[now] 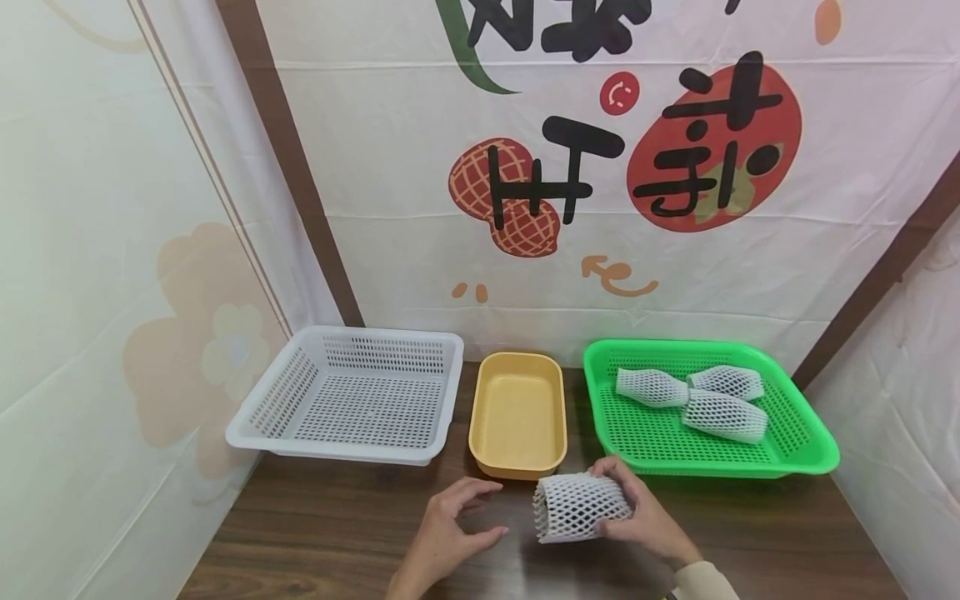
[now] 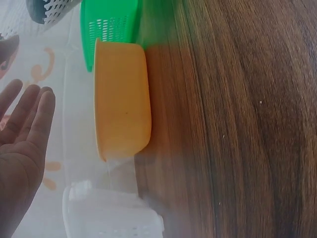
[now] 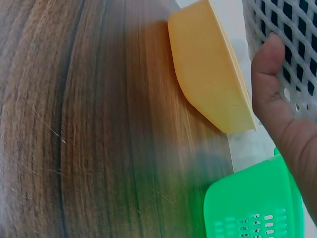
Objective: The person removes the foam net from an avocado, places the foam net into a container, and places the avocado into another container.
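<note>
My right hand (image 1: 637,517) grips a white foam mesh sleeve (image 1: 583,507) from its right end, thumb on the near side and fingers over the far side. The sleeve lies sideways in front of the yellow tray (image 1: 517,467), its wide open end facing left. In the right wrist view the thumb (image 3: 270,79) presses on the netting, and something dark shows through the mesh holes. My left hand (image 1: 450,529) is apart from the sleeve, to its left, fingers and thumb spread and holding nothing. In the left wrist view its palm (image 2: 22,144) and extended fingers show.
A white perforated basket (image 1: 345,450) stands at the back left. At the back right, a green basket (image 1: 813,425) holds three foam mesh sleeves (image 1: 723,415). The yellow tray sits between the baskets on the dark wooden table (image 1: 337,517). A printed cloth (image 1: 390,208) hangs behind.
</note>
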Action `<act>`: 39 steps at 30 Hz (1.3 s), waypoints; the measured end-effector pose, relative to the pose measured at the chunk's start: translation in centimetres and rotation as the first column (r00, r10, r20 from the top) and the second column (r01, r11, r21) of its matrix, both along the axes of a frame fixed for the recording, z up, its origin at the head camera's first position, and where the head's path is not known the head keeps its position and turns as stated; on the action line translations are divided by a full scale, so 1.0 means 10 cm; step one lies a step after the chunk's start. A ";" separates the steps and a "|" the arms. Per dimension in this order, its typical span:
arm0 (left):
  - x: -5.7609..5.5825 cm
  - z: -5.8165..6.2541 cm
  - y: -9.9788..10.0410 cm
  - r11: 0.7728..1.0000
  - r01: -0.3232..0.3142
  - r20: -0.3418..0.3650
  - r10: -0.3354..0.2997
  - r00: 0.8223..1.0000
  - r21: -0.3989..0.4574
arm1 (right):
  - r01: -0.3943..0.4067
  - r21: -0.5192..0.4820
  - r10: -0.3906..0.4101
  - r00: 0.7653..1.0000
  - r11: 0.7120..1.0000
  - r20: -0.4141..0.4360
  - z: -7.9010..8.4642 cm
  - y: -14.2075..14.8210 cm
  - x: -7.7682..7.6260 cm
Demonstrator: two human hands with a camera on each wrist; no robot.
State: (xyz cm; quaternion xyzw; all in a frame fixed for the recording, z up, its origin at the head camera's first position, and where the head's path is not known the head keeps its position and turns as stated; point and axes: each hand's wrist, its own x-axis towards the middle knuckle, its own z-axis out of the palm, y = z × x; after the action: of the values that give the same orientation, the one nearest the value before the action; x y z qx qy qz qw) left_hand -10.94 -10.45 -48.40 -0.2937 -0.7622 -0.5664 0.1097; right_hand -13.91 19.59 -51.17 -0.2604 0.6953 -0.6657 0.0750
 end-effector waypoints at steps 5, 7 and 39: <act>0.01 0.00 0.03 1.000 0.010 -0.015 -0.009 1.000 0.010 | 0.007 -0.008 -0.007 1.000 1.000 0.013 -0.02 -0.03 0.01; 0.01 0.00 0.05 1.000 0.013 -0.014 -0.013 1.000 0.013 | 0.007 -0.013 -0.007 1.000 1.000 -0.001 -0.02 -0.04 0.02; -0.02 -0.15 0.12 0.989 0.107 0.084 -0.116 0.990 0.104 | -0.001 -0.064 0.006 0.997 0.998 0.082 -0.14 -0.26 0.08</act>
State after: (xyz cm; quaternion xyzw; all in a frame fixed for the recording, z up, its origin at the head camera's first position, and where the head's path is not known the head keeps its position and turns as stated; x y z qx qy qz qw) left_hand -11.10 -9.25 -49.93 -0.3043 -0.7197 -0.6213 0.0577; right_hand -13.06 16.97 -52.60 -0.2365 0.6694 -0.6976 0.0963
